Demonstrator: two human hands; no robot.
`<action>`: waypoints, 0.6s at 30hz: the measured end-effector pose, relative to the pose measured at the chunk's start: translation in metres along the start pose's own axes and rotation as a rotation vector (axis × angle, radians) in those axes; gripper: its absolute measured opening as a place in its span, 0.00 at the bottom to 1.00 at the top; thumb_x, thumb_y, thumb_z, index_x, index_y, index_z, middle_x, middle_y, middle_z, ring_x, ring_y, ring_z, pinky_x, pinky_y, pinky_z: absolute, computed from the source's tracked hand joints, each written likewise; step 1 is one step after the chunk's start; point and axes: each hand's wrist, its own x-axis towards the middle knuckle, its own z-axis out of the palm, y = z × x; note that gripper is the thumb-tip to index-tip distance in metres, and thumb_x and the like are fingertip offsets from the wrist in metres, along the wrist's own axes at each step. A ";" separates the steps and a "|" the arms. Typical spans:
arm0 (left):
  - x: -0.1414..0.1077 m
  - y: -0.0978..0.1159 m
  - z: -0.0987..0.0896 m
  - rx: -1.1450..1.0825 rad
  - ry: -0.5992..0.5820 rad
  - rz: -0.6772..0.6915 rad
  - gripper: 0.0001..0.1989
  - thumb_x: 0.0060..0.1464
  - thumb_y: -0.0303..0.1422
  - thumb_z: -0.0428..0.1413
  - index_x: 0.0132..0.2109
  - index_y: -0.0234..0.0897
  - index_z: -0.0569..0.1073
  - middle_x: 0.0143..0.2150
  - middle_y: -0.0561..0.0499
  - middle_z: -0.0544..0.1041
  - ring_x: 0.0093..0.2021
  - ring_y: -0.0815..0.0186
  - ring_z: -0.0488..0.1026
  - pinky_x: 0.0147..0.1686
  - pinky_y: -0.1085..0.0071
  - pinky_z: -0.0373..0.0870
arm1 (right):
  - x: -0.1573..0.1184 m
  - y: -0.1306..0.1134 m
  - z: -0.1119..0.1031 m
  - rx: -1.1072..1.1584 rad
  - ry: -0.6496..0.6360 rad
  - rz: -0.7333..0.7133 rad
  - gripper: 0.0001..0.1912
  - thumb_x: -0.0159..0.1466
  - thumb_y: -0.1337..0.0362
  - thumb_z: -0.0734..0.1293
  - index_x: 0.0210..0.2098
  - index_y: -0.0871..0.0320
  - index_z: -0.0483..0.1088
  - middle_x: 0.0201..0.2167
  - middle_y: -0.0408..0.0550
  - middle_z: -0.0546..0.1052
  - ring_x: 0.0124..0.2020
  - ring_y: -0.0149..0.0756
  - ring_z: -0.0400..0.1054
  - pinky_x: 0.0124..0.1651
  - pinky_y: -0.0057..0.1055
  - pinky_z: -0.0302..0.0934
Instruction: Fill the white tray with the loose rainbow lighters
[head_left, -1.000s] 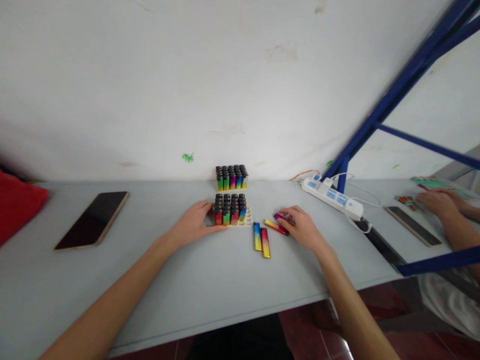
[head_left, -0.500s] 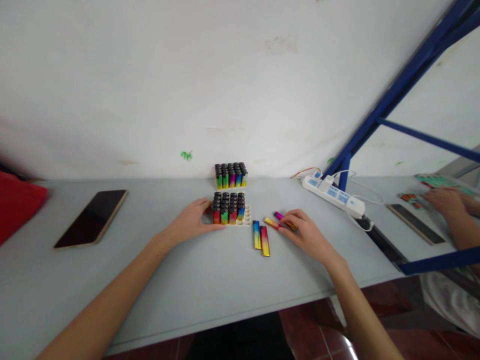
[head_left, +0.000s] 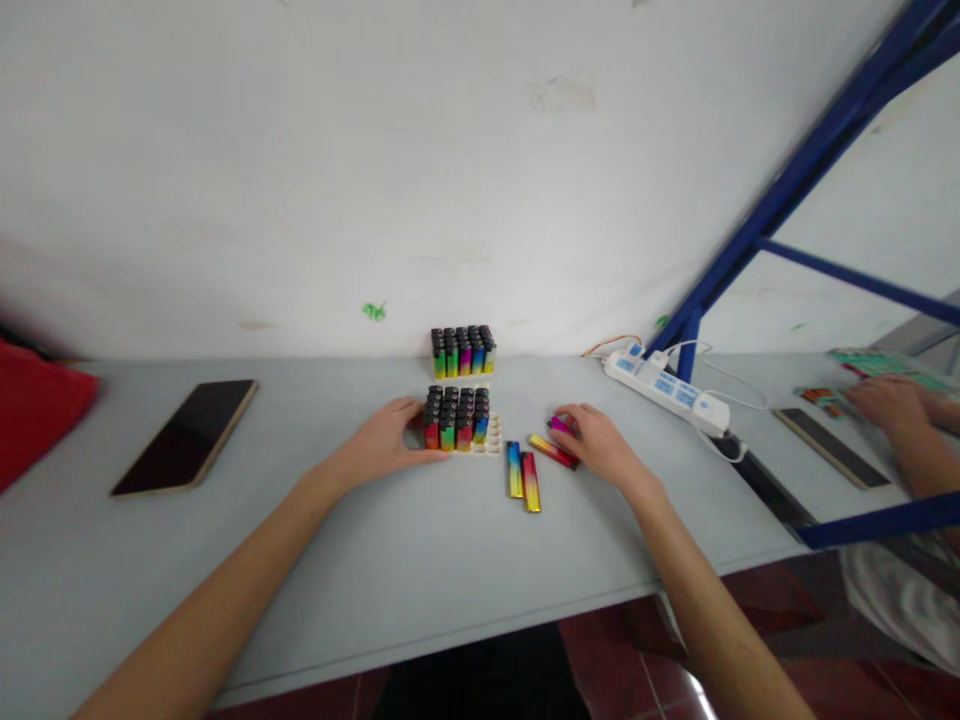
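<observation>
My left hand (head_left: 386, 437) is closed round the left side of a white lighter tray (head_left: 495, 437), its thumb along the front and its fingers behind. Several lighters (head_left: 456, 418) with black tops stand upright in that tray, and the holes along its right end are bare. To the right, my right hand (head_left: 596, 445) pinches a purple lighter (head_left: 557, 424), most of which the fingers hide. A yellow-red lighter (head_left: 551, 451) lies just below these fingers. Closer to me, a blue-yellow lighter (head_left: 514, 470) and a red-yellow lighter (head_left: 531, 482) lie side by side on the table.
Behind the tray stands a second block of lighters (head_left: 465, 352) near the wall. A phone (head_left: 186, 437) and a red item (head_left: 37, 410) lie at left. At right are a power strip (head_left: 666, 387) with cables, a blue metal frame (head_left: 690, 330) and another person's hands (head_left: 892, 403).
My right hand has shifted slightly up and closed its fingers on the purple lighter, leaving the yellow-red one more exposed. My left hand stays at the tray.
</observation>
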 end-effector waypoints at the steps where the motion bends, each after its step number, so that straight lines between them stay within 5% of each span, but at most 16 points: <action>1: 0.000 -0.001 0.001 0.000 0.001 0.002 0.28 0.50 0.60 0.73 0.41 0.42 0.80 0.45 0.42 0.84 0.45 0.46 0.81 0.51 0.51 0.83 | 0.008 -0.001 -0.002 -0.006 -0.025 -0.013 0.10 0.76 0.63 0.72 0.54 0.58 0.82 0.47 0.59 0.84 0.49 0.49 0.79 0.60 0.44 0.72; 4: 0.000 -0.004 0.002 -0.003 -0.002 0.006 0.31 0.51 0.63 0.72 0.42 0.41 0.80 0.45 0.42 0.84 0.46 0.46 0.81 0.51 0.51 0.82 | 0.029 -0.011 -0.006 0.110 0.015 -0.043 0.07 0.77 0.61 0.69 0.45 0.56 0.79 0.42 0.55 0.83 0.44 0.46 0.78 0.55 0.41 0.72; 7: -0.001 -0.004 0.003 0.007 -0.007 0.017 0.33 0.53 0.66 0.71 0.44 0.40 0.81 0.46 0.42 0.84 0.47 0.45 0.82 0.51 0.52 0.81 | 0.041 -0.031 -0.005 0.454 0.033 -0.035 0.16 0.78 0.47 0.68 0.45 0.52 0.73 0.36 0.45 0.79 0.30 0.38 0.72 0.40 0.35 0.69; 11: -0.003 -0.004 0.004 0.037 -0.009 0.012 0.31 0.54 0.65 0.71 0.43 0.41 0.80 0.46 0.43 0.83 0.47 0.47 0.81 0.51 0.55 0.80 | 0.044 -0.065 0.011 0.859 -0.032 -0.003 0.30 0.71 0.28 0.68 0.45 0.49 0.68 0.28 0.34 0.69 0.23 0.32 0.55 0.26 0.29 0.52; 18: -0.004 -0.005 0.004 0.040 -0.018 -0.008 0.32 0.54 0.65 0.72 0.47 0.41 0.82 0.49 0.43 0.84 0.50 0.45 0.82 0.54 0.55 0.79 | 0.030 -0.087 0.035 0.656 0.135 0.047 0.35 0.70 0.28 0.65 0.23 0.49 0.59 0.21 0.37 0.59 0.26 0.32 0.53 0.30 0.33 0.48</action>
